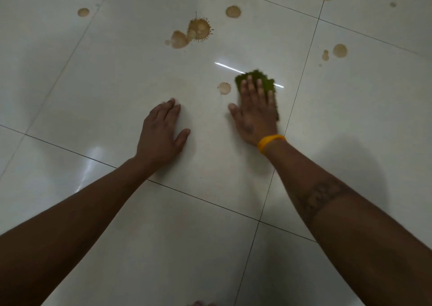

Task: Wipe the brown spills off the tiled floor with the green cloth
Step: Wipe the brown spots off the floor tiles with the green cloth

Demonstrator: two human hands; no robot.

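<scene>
On the tiled floor (117, 83), flat right fingers (251, 88) press the green cloth (266, 81) beside a brown spill (224, 88).

Glossy, smooth pale floor tiles (131, 76); fuzzy, rough-napped green cloth (266, 81); smooth yellow rubbery wristband (268, 142).

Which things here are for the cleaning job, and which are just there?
For the job:
- green cloth, pressed flat under the right hand
- brown spills, like the nearest spill and the big splatter
- tiled floor

Just there:
- left hand, resting flat on the floor
- yellow wristband
</scene>
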